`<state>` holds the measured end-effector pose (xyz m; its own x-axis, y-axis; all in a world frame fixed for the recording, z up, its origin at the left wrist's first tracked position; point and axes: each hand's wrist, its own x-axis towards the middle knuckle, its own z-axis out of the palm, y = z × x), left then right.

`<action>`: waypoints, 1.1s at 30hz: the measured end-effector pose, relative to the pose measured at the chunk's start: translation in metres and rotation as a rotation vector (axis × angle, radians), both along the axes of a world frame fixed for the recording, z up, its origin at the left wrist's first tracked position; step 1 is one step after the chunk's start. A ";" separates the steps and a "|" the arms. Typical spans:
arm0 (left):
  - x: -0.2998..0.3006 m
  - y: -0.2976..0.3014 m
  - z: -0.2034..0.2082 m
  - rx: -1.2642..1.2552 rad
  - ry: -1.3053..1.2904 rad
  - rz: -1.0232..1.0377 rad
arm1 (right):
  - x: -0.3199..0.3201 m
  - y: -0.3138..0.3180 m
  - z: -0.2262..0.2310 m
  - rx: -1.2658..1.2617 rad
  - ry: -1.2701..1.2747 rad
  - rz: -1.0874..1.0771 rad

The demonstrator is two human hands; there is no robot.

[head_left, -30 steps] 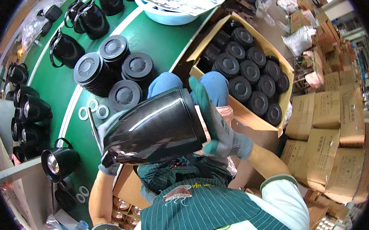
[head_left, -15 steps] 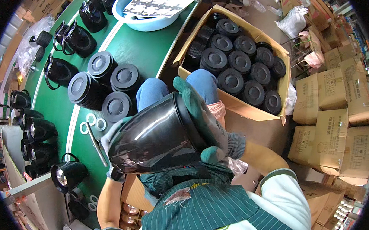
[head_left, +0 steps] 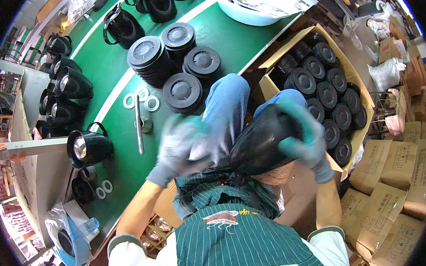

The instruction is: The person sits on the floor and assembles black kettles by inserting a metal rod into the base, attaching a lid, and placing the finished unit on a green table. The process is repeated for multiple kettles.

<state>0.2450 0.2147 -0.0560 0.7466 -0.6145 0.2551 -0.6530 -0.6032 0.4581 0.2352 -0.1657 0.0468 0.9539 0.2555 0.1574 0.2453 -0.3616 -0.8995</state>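
Observation:
A glossy black jug body (head_left: 260,144) lies tilted across my lap, against my thighs. My right hand (head_left: 306,139), in a grey and green glove, grips its right end, with fingers over the top and thumb on the near side. My left hand (head_left: 180,144), gloved the same way and blurred by motion, is apart from the jug body. Its thumb and fingers look spread, with nothing visible between them. Left of it, a metal rod (head_left: 139,126) rests on the green table (head_left: 118,154). Several white rings (head_left: 142,93) lie by the rod's far end.
Stacks of black round lids (head_left: 183,89) stand on the table beyond my left hand. Black jugs (head_left: 122,28) line the far and left sides. A carton (head_left: 365,127) of black lids stands at my right, near stacked brown boxes (head_left: 380,195). A blue basin (head_left: 244,14) sits at the far edge.
My left hand has come off the jug body and moved away to the left. The jug body has dropped lower and right onto my lap, my right hand still on it. The view has shifted.

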 end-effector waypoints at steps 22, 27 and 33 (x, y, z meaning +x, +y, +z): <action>0.063 -0.108 0.159 0.388 0.437 -0.142 | 0.028 0.061 -0.053 0.975 0.527 -0.256; 0.000 -0.157 0.161 0.649 0.296 0.312 | 0.077 0.056 -0.090 0.865 0.857 -0.125; 0.034 -0.129 0.131 0.243 0.238 0.184 | 0.031 0.038 -0.102 1.207 0.616 0.025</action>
